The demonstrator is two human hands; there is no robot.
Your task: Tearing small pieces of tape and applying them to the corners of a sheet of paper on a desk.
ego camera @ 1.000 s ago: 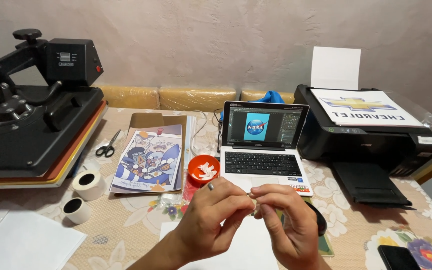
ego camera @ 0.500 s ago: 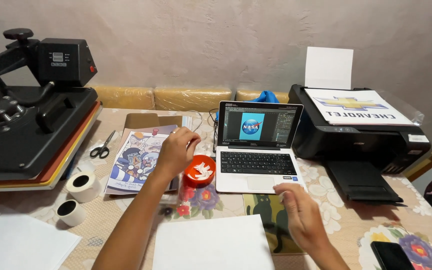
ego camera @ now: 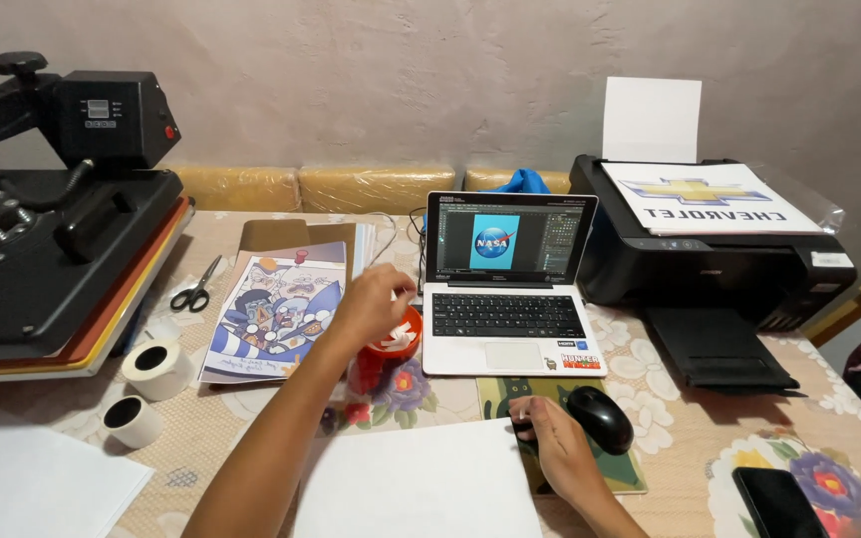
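Head view of a desk [ego camera: 421,394] covered with a floral cloth. The left hand [ego camera: 371,304] reaches forward over a round red container [ego camera: 394,349] that stands just left of the open laptop [ego camera: 506,289]; its fingers [ego camera: 396,291] are curled loosely above the rim, and whether they pinch anything cannot be told. The red container holds pale, crumpled white pieces; its front is partly hidden by the hand. The right hand [ego camera: 555,448] lies low on the desk with its fingers [ego camera: 522,410] drawn narrow, touching the left side of a black computer mouse [ego camera: 600,418], which rests on a green mouse pad [ego camera: 590,468].

A blank white sheet [ego camera: 416,483] lies between the two forearms at the near edge. Left of the red container lies a printed cartoon sheet [ego camera: 276,309] on a brown envelope [ego camera: 291,234], with scissors [ego camera: 194,287] beside it. Two rolls of white tape [ego camera: 151,371] stand near the base of a black heat press [ego camera: 52,219], which fills the left edge. A second white sheet [ego camera: 37,483] occupies the near left corner.

At the right, a black printer [ego camera: 719,259] carries a printed page on its top and a blank page upright in its rear feed; its output tray extends toward the desk edge. A dark phone [ego camera: 774,498] lies at the near right corner. Open desk surface shows between the mouse pad and the phone and in front of the tape rolls.
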